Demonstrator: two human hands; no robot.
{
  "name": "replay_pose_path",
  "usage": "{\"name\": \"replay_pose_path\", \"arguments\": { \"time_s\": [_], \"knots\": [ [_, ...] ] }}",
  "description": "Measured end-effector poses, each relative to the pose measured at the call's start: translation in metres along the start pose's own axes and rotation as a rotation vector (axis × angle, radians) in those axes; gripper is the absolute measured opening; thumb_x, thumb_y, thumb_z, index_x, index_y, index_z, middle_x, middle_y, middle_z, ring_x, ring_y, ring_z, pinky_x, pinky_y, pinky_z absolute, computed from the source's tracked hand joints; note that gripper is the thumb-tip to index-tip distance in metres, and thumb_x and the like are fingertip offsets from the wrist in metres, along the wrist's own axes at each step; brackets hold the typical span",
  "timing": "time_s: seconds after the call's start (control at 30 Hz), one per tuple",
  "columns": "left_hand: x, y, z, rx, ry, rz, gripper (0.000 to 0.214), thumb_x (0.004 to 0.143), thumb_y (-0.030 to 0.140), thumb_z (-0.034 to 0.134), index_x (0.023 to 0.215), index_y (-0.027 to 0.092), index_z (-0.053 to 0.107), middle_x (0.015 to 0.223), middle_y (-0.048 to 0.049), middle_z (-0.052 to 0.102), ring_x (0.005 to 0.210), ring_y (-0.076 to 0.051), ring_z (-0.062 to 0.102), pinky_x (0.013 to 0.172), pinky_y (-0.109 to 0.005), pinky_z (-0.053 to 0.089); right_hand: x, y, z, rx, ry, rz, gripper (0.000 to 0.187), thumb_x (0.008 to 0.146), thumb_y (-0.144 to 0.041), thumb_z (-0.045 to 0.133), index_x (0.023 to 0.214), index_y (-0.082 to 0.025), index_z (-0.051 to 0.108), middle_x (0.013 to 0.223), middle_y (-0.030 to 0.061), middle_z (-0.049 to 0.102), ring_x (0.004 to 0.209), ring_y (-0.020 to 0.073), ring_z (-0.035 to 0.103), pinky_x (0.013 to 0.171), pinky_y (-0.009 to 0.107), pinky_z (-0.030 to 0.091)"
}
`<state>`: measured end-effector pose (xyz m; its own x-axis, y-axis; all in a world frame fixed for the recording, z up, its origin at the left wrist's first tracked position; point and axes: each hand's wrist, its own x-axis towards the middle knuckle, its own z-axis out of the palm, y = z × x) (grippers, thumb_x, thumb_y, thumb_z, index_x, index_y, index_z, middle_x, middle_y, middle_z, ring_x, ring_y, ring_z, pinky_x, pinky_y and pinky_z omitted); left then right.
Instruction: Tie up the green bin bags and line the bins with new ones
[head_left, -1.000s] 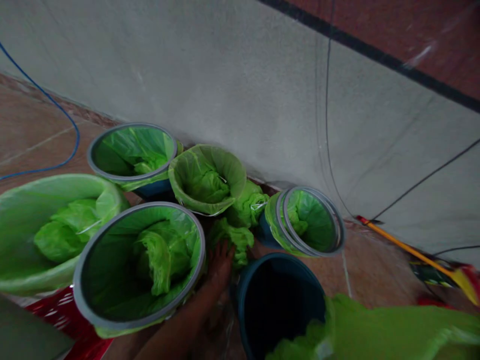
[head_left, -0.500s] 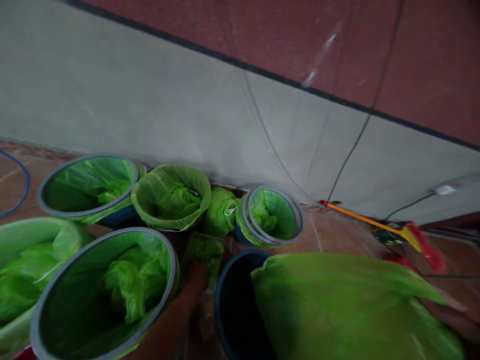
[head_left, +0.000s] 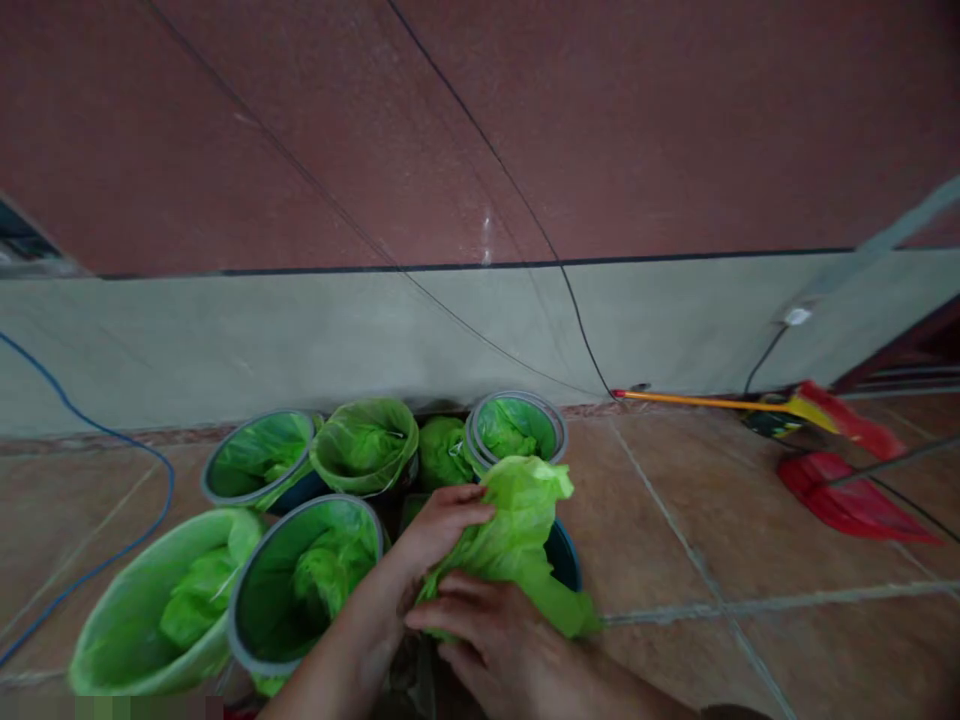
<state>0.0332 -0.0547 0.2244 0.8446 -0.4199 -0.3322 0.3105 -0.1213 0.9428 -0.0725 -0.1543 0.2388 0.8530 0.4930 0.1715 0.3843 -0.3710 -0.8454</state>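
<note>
A bunched light-green plastic bag is between my hands, over a dark blue bin that it largely covers. My left hand grips the bag's upper left side. Nearer to me, my right hand has its fingers curled on the bag's lower part. Just left of my forearm stands a grey-rimmed bin lined with green plastic, a crumpled green bundle inside. Behind the hands, a tied green bag sits beside a grey-rimmed lined bin.
More green-lined bins stand at left: a pale green one, a grey-rimmed one and one by the wall. A blue hose curves across the floor. At right lie a yellow-handled broom and a red dustpan.
The bag, spread wide at the right before, is now gathered between both hands. My left hand has left the small clear container and holds the bag. The view has levelled and shifted.
</note>
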Motion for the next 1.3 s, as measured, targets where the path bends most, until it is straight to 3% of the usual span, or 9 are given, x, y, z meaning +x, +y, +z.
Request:
{"name": "replay_pose_path", "arguments": {
  "time_s": [0.13, 0.23, 0.3, 0.43, 0.57, 0.67, 0.83, 1.0, 1.3],
  "knots": [
    [-0.005, -0.01, -0.006, -0.301, 0.284, 0.017, 0.032, 0.057, 0.026, 0.074, 0.086, 0.015, 0.072, 0.074, -0.0017, 0.071, 0.063, -0.016, 0.064, 0.065, -0.028, 0.05, -0.031, 0.017, 0.004, 0.041, -0.164, 0.137, 0.05, 0.072, -0.014, 0.064, 0.12, -0.029, 0.064, 0.108, 0.0003, 0.069, 0.088, 0.0141, 0.064, 0.075, 0.022, 0.049],
    [-0.015, -0.018, -0.014, -0.346, 0.383, 0.074, 0.03, 0.059, 0.029, 0.072, 0.086, 0.017, 0.071, 0.077, -0.0012, 0.073, 0.07, -0.016, 0.065, 0.069, -0.028, 0.05, -0.043, 0.038, -0.016, 0.071, -0.343, 0.169, 0.042, 0.069, -0.025, 0.071, 0.111, -0.027, 0.069, 0.081, -0.002, 0.071, 0.063, 0.0124, 0.062, 0.055, 0.02, 0.044],
    [-0.02, -0.022, -0.015, -0.284, 0.313, 0.069, 0.03, 0.064, 0.031, 0.07, 0.09, 0.017, 0.07, 0.074, -0.0004, 0.072, 0.068, -0.016, 0.065, 0.068, -0.027, 0.05, -0.04, 0.049, -0.037, 0.18, -0.187, 0.204, 0.031, 0.081, -0.03, 0.06, 0.11, -0.025, 0.068, 0.071, -0.0026, 0.067, 0.057, 0.0109, 0.059, 0.054, 0.02, 0.044],
    [-0.021, -0.029, -0.005, -0.096, 0.149, 0.055, 0.029, 0.07, 0.035, 0.067, 0.094, 0.018, 0.071, 0.073, 0.0002, 0.071, 0.062, -0.015, 0.062, 0.062, -0.026, 0.048, -0.025, 0.062, -0.073, 0.149, 0.534, 0.209, 0.047, 0.083, -0.04, 0.06, 0.126, -0.023, 0.056, 0.112, 0.0062, 0.066, 0.093, 0.0163, 0.063, 0.081, 0.03, 0.05],
    [-0.019, -0.029, 0.008, 0.029, 0.067, 0.074, 0.03, 0.074, 0.039, 0.065, 0.093, 0.017, 0.071, 0.076, -0.0007, 0.07, 0.062, -0.014, 0.06, 0.06, -0.024, 0.047, -0.018, 0.07, -0.078, -0.056, 0.503, 0.178, 0.062, 0.072, -0.034, 0.071, 0.131, -0.024, 0.053, 0.126, 0.0073, 0.061, 0.114, 0.0221, 0.056, 0.098, 0.037, 0.043],
    [-0.021, -0.023, 0.01, 0.133, 0.037, 0.123, 0.035, 0.077, 0.044, 0.063, 0.096, 0.016, 0.071, 0.082, -0.0026, 0.071, 0.069, -0.016, 0.062, 0.065, -0.025, 0.048, -0.019, 0.082, -0.078, -0.033, 0.515, 0.321, 0.034, 0.08, -0.033, 0.058, 0.11, -0.021, 0.066, 0.086, 0.0041, 0.071, 0.076, 0.0191, 0.064, 0.076, 0.034, 0.05],
    [-0.026, -0.016, 0.0, 0.452, -0.139, 0.155, 0.047, 0.068, 0.03, 0.07, 0.113, 0.019, 0.066, 0.101, -0.005, 0.072, 0.09, -0.023, 0.065, 0.08, -0.03, 0.049, -0.028, 0.111, -0.106, 0.354, 0.865, 0.411, 0.041, 0.073, -0.045, 0.061, 0.101, -0.016, 0.067, 0.064, 0.0014, 0.066, 0.052, 0.0147, 0.056, 0.052, 0.026, 0.045],
    [-0.017, -0.027, -0.027, 0.899, 0.116, 0.125, 0.031, 0.063, 0.013, 0.06, 0.091, 0.019, 0.071, 0.091, -0.0055, 0.073, 0.091, -0.024, 0.065, 0.086, -0.032, 0.045, -0.049, 0.132, -0.143, 0.208, 1.104, 0.493, 0.04, 0.067, -0.046, 0.063, 0.088, -0.013, 0.069, 0.064, 0.0035, 0.066, 0.053, 0.0149, 0.055, 0.051, 0.025, 0.043],
    [-0.02, -0.019, -0.071, 0.175, 0.332, 0.085, 0.02, 0.054, 0.02, 0.075, 0.073, 0.016, 0.072, 0.064, -0.0004, 0.068, 0.061, -0.015, 0.059, 0.058, -0.022, 0.044, -0.085, 0.16, -0.177, 0.118, 1.267, 0.668, 0.036, 0.059, -0.046, 0.073, 0.073, -0.013, 0.069, 0.052, 0.0008, 0.061, 0.044, 0.0124, 0.051, 0.042, 0.024, 0.039]
  ]
}}
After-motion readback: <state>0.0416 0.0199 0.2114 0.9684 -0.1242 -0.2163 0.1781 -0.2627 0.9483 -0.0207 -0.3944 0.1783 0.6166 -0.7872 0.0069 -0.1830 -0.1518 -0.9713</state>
